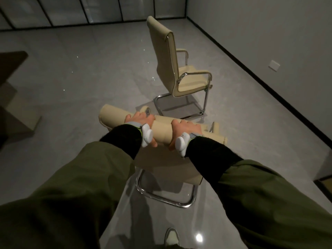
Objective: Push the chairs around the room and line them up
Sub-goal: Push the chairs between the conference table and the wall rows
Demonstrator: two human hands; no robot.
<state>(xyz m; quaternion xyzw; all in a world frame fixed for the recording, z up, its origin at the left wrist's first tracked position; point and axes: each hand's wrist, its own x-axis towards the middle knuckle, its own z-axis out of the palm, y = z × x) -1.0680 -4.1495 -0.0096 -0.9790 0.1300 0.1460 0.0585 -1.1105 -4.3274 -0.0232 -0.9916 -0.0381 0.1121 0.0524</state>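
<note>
A cream chair with a chrome sled base stands right below me, seen from above and behind. My left hand grips the top edge of its backrest, fingers curled over the far side, thumb toward me. Beside it my right hand grips the same top edge. A second cream chair with chrome armrests stands just beyond, upright, its seat facing the right wall. The two chairs stand close together, apart by a small gap.
Grey glossy floor spreads left and ahead. A grey wall with a dark skirting and a white socket runs along the right. Glass partitions close the far end. A dark table edge shows at the left. My shoe is at the bottom.
</note>
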